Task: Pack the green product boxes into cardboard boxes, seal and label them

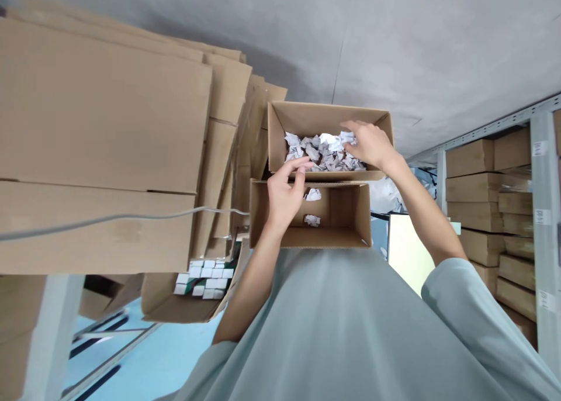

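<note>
Two open cardboard boxes stand in front of me. The far box (280, 138) is filled with several crumpled white paper balls (322, 152). The near box (346, 214) holds two crumpled papers (311, 220). My left hand (284, 193) hovers over the near box's left side, fingers extended toward the far box's front edge, holding nothing I can see. My right hand (370, 144) reaches into the far box, fingers curled down on the paper pile at its right end.
A tall stack of flat cardboard sheets (100, 138) leans at the left, with a grey cable (109, 218) across it. A box of small white packets (204, 278) sits below it. Metal shelving (541, 214) with brown cartons (471, 158) stands at the right.
</note>
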A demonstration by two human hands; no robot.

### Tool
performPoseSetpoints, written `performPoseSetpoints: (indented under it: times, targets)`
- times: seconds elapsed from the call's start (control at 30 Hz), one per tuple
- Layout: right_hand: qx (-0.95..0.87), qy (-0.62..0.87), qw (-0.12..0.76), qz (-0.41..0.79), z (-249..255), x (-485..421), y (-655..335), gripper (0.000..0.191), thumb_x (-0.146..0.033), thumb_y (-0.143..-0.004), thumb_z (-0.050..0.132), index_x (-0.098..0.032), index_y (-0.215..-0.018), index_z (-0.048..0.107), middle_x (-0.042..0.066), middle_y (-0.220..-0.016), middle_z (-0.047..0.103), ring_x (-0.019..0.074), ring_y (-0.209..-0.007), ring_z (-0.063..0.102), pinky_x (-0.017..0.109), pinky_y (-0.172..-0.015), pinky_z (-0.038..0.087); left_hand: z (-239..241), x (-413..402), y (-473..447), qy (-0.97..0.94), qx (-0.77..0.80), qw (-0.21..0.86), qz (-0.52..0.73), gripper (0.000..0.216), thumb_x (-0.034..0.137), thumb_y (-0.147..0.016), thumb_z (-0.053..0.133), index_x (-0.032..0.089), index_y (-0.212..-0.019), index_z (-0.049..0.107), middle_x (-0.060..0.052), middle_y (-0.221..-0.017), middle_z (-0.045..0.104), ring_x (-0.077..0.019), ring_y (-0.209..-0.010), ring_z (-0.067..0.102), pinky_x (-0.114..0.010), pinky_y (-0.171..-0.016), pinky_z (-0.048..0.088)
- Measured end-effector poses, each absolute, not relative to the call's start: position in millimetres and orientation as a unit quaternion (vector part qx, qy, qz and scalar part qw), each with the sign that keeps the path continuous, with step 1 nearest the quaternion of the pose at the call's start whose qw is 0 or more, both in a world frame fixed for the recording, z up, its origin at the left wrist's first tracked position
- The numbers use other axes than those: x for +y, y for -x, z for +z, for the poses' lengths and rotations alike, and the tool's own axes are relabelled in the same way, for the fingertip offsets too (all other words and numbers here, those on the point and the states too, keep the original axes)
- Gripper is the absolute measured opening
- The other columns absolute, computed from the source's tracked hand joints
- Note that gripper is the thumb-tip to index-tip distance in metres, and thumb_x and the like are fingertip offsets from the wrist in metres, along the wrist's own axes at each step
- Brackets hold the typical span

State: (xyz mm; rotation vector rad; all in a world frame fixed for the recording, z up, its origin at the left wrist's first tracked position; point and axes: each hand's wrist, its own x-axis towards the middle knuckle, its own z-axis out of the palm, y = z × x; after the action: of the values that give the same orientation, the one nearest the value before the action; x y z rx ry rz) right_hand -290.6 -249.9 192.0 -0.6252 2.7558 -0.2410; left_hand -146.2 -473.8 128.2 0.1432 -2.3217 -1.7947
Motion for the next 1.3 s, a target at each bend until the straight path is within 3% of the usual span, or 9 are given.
performPoseSetpoints:
  times: [0.2,0.4,0.57,0.8,0.9,1.1,1.2,1.3]
  targets:
    - [0.943,0.203,0.109,-0.241,251.6,-235.0,185.6,0.043,-0.042,-0.11,0.061,-0.028,-0.149,0.071,0.01,-0.131,0.078,0.0306,-0.106,0.076,0.046,-0.099,0.062,129.6,-474.9,148.2,-0.048,-0.775,0.102,-0.622,0.04,0.056,-0.113,0.059,0.024,-0.124,0.079,-0.009,-0.124,0.087,-0.0261,-0.123,0.081,-0.043,-0.117,0.06]
    - [0.903,0.197,0.186,-0.333,228.5,-241.7,115.2,0.027,-0.038,-0.109,0.068,-0.03,-0.133,0.077,0.006,-0.123,0.079,0.0222,-0.083,0.075,0.038,-0.085,0.063,127.2,-475.7,144.7,-0.042,-0.771,0.094,-0.628,0.041,0.057,-0.114,0.057,0.024,-0.127,0.078,-0.009,-0.122,0.086,-0.0252,-0.123,0.081,-0.043,-0.118,0.059]
    - [0.916,0.166,0.21,-0.298,203.4,-253.6,108.9,0.028,-0.034,-0.108,0.071,-0.03,-0.136,0.075,0.006,-0.125,0.078,0.0229,-0.086,0.078,0.038,-0.086,0.063,127.0,-477.2,140.0,-0.02,-0.772,0.088,-0.629,0.042,0.057,-0.115,0.056,0.024,-0.127,0.079,-0.009,-0.122,0.086,-0.0247,-0.125,0.08,-0.042,-0.12,0.058]
    - [0.904,0.165,0.24,-0.312,200.5,-258.5,108.0,0.052,-0.038,-0.107,0.072,-0.032,-0.158,0.063,0.009,-0.145,0.073,0.0253,-0.097,0.082,0.042,-0.09,0.068,137.3,-480.5,137.2,-0.038,-0.779,0.082,-0.621,0.046,0.061,-0.115,0.054,0.026,-0.131,0.078,-0.009,-0.124,0.085,-0.0262,-0.127,0.08,-0.045,-0.12,0.059]
    - [0.908,0.152,0.21,-0.329,203.2,-250.6,105.2,0.045,-0.039,-0.108,0.068,-0.03,-0.152,0.068,0.009,-0.141,0.076,0.0255,-0.094,0.082,0.044,-0.092,0.068,143.5,-487.8,127.6,-0.041,-0.786,0.093,-0.609,0.045,0.061,-0.115,0.055,0.026,-0.129,0.079,-0.009,-0.128,0.085,-0.0266,-0.132,0.077,-0.045,-0.124,0.057]
    - [0.932,0.064,0.102,-0.341,207.5,-227.3,78.8,0.026,-0.048,-0.106,0.071,-0.03,-0.124,0.075,0.005,-0.104,0.081,0.0255,-0.08,0.075,0.043,-0.081,0.066,145.3,-505.0,97.2,-0.044,-0.797,0.121,-0.59,0.039,0.055,-0.115,0.057,0.026,-0.131,0.077,-0.008,-0.132,0.083,-0.0252,-0.131,0.077,-0.045,-0.123,0.058]
    - [0.955,-0.01,0.047,-0.293,194.9,-222.0,64.5,0.033,-0.058,-0.104,0.072,-0.029,-0.12,0.072,0.004,-0.097,0.079,0.0263,-0.075,0.074,0.043,-0.076,0.064,146.1,-506.7,91.7,-0.037,-0.807,0.124,-0.576,0.039,0.054,-0.116,0.055,0.026,-0.13,0.078,-0.009,-0.13,0.082,-0.0255,-0.13,0.077,-0.045,-0.122,0.059]
    - [0.972,-0.056,0.018,-0.228,176.8,-222.3,54.5,0.039,-0.062,-0.105,0.066,-0.027,-0.122,0.07,0.008,-0.104,0.079,0.0273,-0.075,0.073,0.042,-0.071,0.061,151.1,-506.9,90.3,-0.027,-0.812,0.153,-0.563,0.037,0.052,-0.116,0.055,0.027,-0.125,0.08,-0.008,-0.127,0.083,-0.0259,-0.128,0.077,-0.046,-0.121,0.059]
